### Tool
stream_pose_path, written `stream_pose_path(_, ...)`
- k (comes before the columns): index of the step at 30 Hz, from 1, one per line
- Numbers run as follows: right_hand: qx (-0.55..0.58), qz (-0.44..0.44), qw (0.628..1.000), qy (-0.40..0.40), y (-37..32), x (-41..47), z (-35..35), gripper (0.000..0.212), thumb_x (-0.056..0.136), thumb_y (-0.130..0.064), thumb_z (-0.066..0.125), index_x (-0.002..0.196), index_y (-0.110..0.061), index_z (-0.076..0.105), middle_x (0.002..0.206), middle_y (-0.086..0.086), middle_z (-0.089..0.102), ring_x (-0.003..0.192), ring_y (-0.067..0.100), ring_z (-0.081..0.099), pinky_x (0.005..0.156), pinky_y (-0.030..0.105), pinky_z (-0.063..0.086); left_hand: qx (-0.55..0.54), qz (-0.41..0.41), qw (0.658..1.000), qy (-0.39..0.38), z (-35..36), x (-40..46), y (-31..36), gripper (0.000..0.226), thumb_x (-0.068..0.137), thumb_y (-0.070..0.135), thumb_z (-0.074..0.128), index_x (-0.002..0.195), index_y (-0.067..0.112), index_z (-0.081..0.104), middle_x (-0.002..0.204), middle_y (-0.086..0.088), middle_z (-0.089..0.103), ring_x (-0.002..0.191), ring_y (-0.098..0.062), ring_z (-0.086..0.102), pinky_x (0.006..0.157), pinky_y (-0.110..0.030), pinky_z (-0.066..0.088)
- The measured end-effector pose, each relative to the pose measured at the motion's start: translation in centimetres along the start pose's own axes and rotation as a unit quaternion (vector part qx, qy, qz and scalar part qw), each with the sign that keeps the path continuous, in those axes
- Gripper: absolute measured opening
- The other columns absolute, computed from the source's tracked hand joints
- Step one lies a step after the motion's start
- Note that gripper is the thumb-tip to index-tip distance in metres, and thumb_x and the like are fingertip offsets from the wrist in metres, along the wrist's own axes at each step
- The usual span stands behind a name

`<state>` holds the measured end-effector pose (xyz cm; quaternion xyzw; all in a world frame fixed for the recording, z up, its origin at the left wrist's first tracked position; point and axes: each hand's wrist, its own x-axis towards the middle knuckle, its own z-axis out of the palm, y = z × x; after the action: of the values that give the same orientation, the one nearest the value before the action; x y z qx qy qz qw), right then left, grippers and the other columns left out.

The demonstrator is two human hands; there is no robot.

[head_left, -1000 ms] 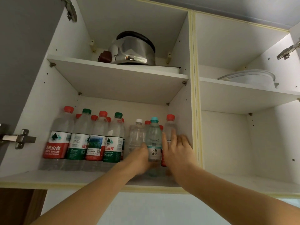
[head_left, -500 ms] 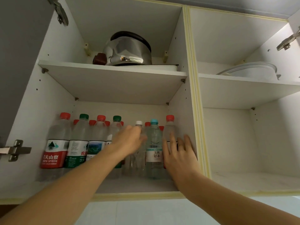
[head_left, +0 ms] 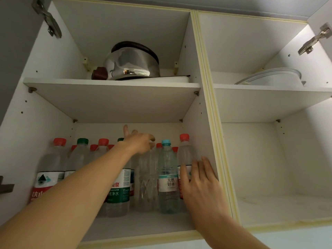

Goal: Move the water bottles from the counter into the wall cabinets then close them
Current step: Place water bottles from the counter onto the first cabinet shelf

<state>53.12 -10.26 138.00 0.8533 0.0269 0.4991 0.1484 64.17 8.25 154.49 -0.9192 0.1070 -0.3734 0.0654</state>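
- Head view, the hands: the left hand (head_left: 139,143) reaches over the top of the clear bottle (head_left: 146,178) in the lower left compartment, index finger pointing up and the other fingers curled loosely down by the cap; whether they actually pinch the cap I cannot tell. The right hand (head_left: 198,180) lies flat and spread, gripping nothing, its fingers against the red-capped bottle (head_left: 186,155) that stands by the cabinet's dividing wall (head_left: 206,123).
- Head view, the task's things: the water bottles stand upright in two rows on the lower shelf (head_left: 136,225), among them a blue-capped bottle (head_left: 167,177) between the clear one and the red-capped one. Both doors are open; the counter is out of view.
- Doing it well, as I judge it: nudge the bottles back from the shelf edge by pushing low on the bodies, not at the caps, so none tips into its neighbours; keep the flat right hand as a stop.
- Materials and shapes: the bottles are thin, ribbed, see-through plastic with glossy wrap labels and ridged screw caps, likely to dent under a hard squeeze. The shelves are smooth white laminate with yellowed edging. Above sits a shiny steel kettle (head_left: 133,63); in the right compartment, a pale round lid or bowl (head_left: 269,78).
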Motion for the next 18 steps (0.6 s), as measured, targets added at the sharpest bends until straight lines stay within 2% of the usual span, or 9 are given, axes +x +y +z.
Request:
stream_pose_path(6,-0.011,-0.008,1.000,0.007,0.1,-0.1,0.1,0.086,0.098,-0.030,0.064,0.155,0.002,0.007,0.160,0.037,0.015,0.150,0.053,0.009,0.118,0.057,-0.013,-0.042,-0.006,0.999,-0.013,-0.5,-0.1,0.2,0.036,0.106,0.041,0.044,0.133,0.028,0.063,0.137,-0.008,0.060,0.141,-0.034,0.038,0.120,-0.063,-0.005)
stream_pose_path(12,-0.024,-0.007,1.000,0.006,0.0,-0.2,-0.2,0.085,0.096,-0.030,0.065,0.154,0.001,0.011,0.159,0.036,0.019,0.150,0.051,0.013,0.120,0.057,-0.012,-0.077,0.002,0.997,0.027,-1.0,-1.3,-1.3,0.032,0.106,0.040,0.045,0.127,0.029,0.067,0.131,-0.005,0.065,0.141,-0.031,0.038,0.122,-0.058,-0.003)
stream_pose_path(18,-0.034,-0.010,0.999,-0.024,0.0,-0.3,-0.3,0.090,0.095,-0.031,0.068,0.155,-0.001,0.008,0.161,0.035,0.014,0.150,0.052,0.009,0.123,0.058,-0.006,-0.095,0.003,0.994,0.049,-0.4,-2.1,-1.8,0.030,0.106,0.040,0.045,0.124,0.029,0.066,0.130,-0.004,0.064,0.140,-0.030,0.037,0.122,-0.057,0.000)
